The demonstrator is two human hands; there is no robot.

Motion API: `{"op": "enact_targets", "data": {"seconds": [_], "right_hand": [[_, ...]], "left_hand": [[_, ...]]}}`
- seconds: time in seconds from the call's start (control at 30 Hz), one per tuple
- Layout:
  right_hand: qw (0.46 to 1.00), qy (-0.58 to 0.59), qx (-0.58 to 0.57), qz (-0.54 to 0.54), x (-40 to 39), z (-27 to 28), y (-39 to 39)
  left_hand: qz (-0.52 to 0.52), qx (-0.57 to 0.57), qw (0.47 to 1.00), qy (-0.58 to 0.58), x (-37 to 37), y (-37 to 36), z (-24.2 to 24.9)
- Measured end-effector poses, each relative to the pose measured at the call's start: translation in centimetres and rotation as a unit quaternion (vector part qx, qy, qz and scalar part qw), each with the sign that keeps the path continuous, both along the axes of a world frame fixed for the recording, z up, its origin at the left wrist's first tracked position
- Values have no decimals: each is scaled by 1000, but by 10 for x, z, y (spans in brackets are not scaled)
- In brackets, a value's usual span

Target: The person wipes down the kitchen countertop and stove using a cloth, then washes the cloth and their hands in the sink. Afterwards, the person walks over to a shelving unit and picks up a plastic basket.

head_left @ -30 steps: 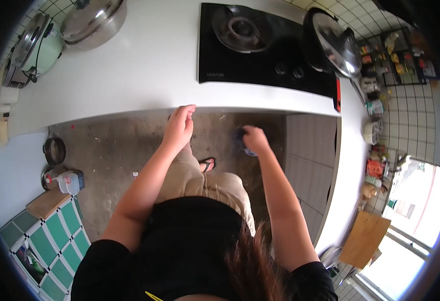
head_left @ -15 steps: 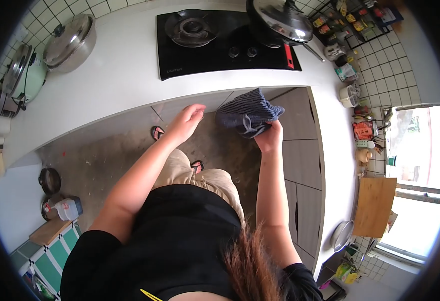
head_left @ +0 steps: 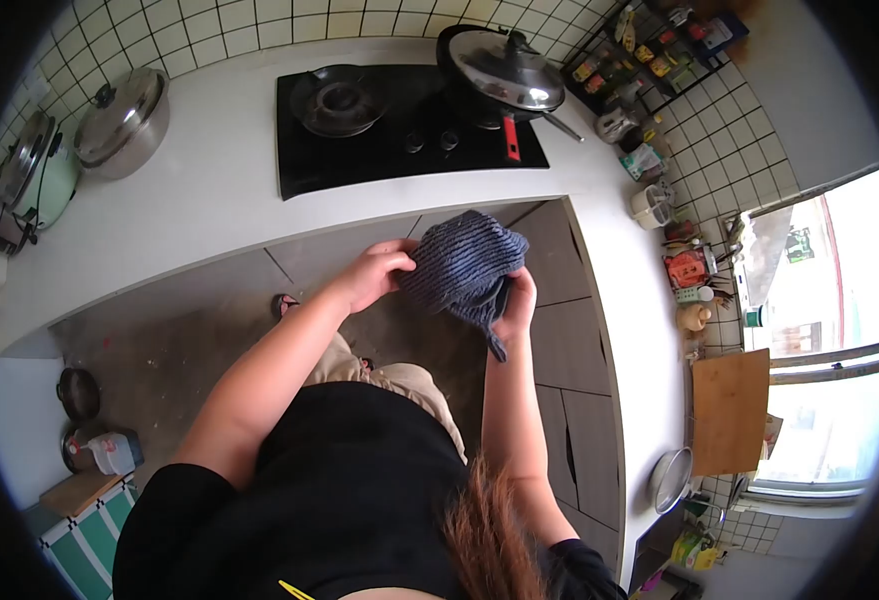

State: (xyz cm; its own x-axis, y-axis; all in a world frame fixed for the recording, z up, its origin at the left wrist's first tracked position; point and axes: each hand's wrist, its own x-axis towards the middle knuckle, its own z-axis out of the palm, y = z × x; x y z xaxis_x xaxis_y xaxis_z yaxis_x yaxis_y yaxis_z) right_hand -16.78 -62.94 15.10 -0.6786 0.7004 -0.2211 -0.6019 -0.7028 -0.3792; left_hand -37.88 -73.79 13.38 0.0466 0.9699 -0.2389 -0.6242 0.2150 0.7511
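A blue-grey ribbed cloth (head_left: 464, 262) hangs between my two hands, in front of the counter edge, with a small loop dangling at its lower right. My left hand (head_left: 374, 275) pinches the cloth's left edge, fingers closed. On the other side, my right hand (head_left: 517, 302) grips its lower right edge, with the fingers partly hidden behind the fabric. Beyond the cloth, the black gas stove (head_left: 379, 150) is set into the white counter (head_left: 199, 215).
A lidded wok (head_left: 504, 75) with a red handle sits on the stove's right burner. A steel pot (head_left: 124, 125) and a green cooker (head_left: 54, 185) stand at the left. Along the right counter are jars, a wooden board (head_left: 729, 410) and a metal basin (head_left: 670, 480).
My left hand has come to the cloth and taken hold of its left edge. The cloth now looks more spread out. The view has shifted, with the stove lower and further left.
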Motion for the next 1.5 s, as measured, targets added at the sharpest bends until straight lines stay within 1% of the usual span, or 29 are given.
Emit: {"op": "enact_targets", "data": {"seconds": [0.07, 0.17, 0.2, 0.27, 0.3, 0.37, 0.43, 0.5, 0.6, 0.63, 0.7, 0.73, 0.77, 0.8, 0.83, 0.9, 0.93, 0.97, 1.03, 1.07, 1.1, 1.13, 1.17, 1.23, 1.27, 1.37, 1.4, 1.5], "right_hand": [[1000, 7, 13, -5, 6, -10, 5], [999, -25, -33, -7, 1, 3, -1], [999, -39, -31, -10, -5, 12, -6], [993, -109, -34, -14, -14, 10, -6], [989, -143, -35, -18, -19, 8, -4], [980, -188, 45, -43, -27, -1, 4], [973, -196, 92, -84, -36, 0, 11], [965, -224, 109, -83, -39, 5, 25], [938, -302, 155, -69, -41, 5, 56], [924, -334, 173, -60, -39, 5, 67], [920, -345, 169, -79, -38, 4, 93], [917, -353, 166, -87, -37, 6, 106], [914, -360, 162, -94, -36, 8, 118], [910, -370, 142, -125, -40, 13, 131], [916, -348, 135, -144, -41, 16, 145], [896, -398, 143, -134, -37, 18, 178], [878, -431, 165, -126, -38, 15, 192], [870, -451, 177, -94, -39, 15, 205], [848, -489, 200, -31, -47, 21, 225], [831, -503, 235, 3, -58, 24, 231], [801, -548, 237, 53, -66, 26, 237], [758, -590, 265, 82, -76, 30, 242], [712, -628, 293, 111, -85, 32, 246], [670, -653, 321, 147, -97, 33, 254], [648, -664, 337, 164, -102, 33, 259], [743, -590, 283, 139, -108, 4, 267], [719, -620, 273, 153, -110, -4, 271], [726, -633, 255, 85, -119, -7, 263]], "left_hand": [[10, -33, 999, 17, 2, 3, 10], [68, -13, 982, 175, 6, 13, 8], [80, -3, 968, 236, 7, 15, 8], [101, 17, 929, 356, 10, 23, 8], [94, 31, 929, 356, 10, 28, 7], [79, 64, 929, 356, 12, 42, 3], [11, 77, 946, 315, 12, 58, 9], [-104, 47, 971, 210, 5, 75, 21], [-163, 43, 982, 87, 7, 109, 25], [-169, 46, 980, 89, 6, 122, 22], [-179, 54, 978, 93, 1, 151, 15], [-159, 61, 981, 93, -3, 163, 12], [-153, 59, 978, 130, -9, 176, 10], [-146, 57, 973, 168, -19, 189, 13], [-137, 57, 967, 207, -28, 204, 14], [-48, 50, 975, 210, -44, 231, 8], [-41, 37, 972, 229, -51, 245, 4], [-37, 25, 968, 248, -58, 259, 0], [-36, -17, 967, 250, -61, 288, -4], [-39, -36, 967, 250, -58, 304, -7], [-41, -56, 966, 248, -57, 317, -13], [-86, -80, 964, 239, -59, 334, -23], [-80, -92, 966, 226, -56, 343, -33], [-67, -114, 970, 205, -47, 357, -24], [-28, -142, 975, 166, -40, 366, -32], [-23, -116, 993, 27, -36, 376, -22], [-5, -141, 990, -11, -34, 377, -15], [43, -130, 990, -15, -21, 381, -22]]}}
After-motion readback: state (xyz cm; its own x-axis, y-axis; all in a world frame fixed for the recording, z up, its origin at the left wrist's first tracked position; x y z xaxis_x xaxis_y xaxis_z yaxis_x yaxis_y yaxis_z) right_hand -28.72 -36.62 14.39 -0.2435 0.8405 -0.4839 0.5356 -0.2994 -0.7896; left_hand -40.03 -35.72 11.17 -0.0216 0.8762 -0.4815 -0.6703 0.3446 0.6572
